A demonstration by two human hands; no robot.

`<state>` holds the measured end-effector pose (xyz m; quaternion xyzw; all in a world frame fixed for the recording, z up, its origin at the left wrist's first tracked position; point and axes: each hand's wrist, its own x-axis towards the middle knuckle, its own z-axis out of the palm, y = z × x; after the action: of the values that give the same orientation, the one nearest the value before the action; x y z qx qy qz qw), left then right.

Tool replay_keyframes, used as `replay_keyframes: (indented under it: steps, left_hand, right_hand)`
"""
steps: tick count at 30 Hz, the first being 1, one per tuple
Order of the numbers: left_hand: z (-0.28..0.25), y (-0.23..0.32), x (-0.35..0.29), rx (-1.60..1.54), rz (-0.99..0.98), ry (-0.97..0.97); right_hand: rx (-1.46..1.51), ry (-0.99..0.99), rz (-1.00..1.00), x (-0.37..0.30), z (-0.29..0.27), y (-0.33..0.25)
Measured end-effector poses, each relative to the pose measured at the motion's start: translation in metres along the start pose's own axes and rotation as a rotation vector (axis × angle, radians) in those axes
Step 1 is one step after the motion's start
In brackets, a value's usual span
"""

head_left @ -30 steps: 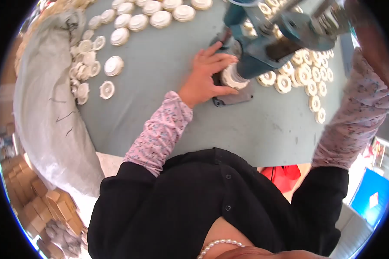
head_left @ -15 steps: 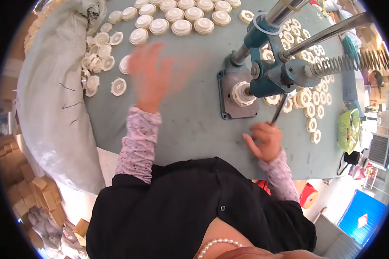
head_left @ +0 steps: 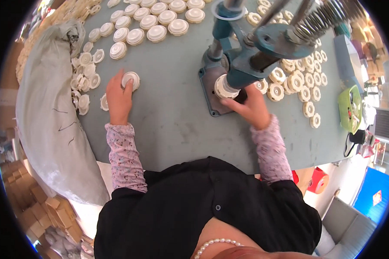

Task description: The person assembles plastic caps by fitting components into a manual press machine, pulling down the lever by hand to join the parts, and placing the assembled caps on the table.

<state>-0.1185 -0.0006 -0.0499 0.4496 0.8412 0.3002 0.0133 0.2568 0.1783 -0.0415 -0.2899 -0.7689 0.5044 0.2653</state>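
My left hand (head_left: pixel 118 96) is at a round white plastic cap (head_left: pixel 131 80) on the table, its thumb against the near edge and its fingers along the left side. My right hand (head_left: pixel 251 108) is at the green bench press, its thumb against a white notched ring (head_left: pixel 225 88) under the ram. The other fingers of that hand are partly hidden behind the press head (head_left: pixel 268 41). The ring sits over the press's metal base plate (head_left: pixel 209 93). Another white cap (head_left: pixel 104 102) lies beside my left wrist, partly covered by the hand.
Rows of white caps (head_left: pixel 157 33) cover the far side of the table. Loose thin caps (head_left: pixel 85 71) lie beside a grey sack (head_left: pixel 58 116) at left. Several notched rings (head_left: pixel 294 82) spread right of the press, near a green basket (head_left: pixel 350 110).
My right hand has left the press lever and moved to the ring under the ram. My left hand has taken hold of a cap and shifted it right. The view has shifted.
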Motion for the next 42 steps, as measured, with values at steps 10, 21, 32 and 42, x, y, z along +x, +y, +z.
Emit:
replay_keyframes:
  steps: [10, 21, 32, 42]
  left_hand:
    - [0.024, 0.097, -0.04, -0.622, -0.094, -0.09]
    - [0.078, 0.183, -0.057, -0.517, 0.742, -0.074]
    - [0.111, 0.172, -0.054, -0.658, 0.401, -0.266]
    - [0.116, 0.177, -0.054, -0.627, 0.393, -0.195]
  right_hand:
    - [-0.561, 0.66, -0.274, -0.005, -0.055, 0.027]
    - [-0.06, 0.154, -0.341, -0.01, -0.009, 0.011]
    - [-0.007, 0.0, -0.328, -0.004, -0.02, 0.017]
    - [-0.022, 0.039, -0.329, -0.006, -0.02, 0.018]
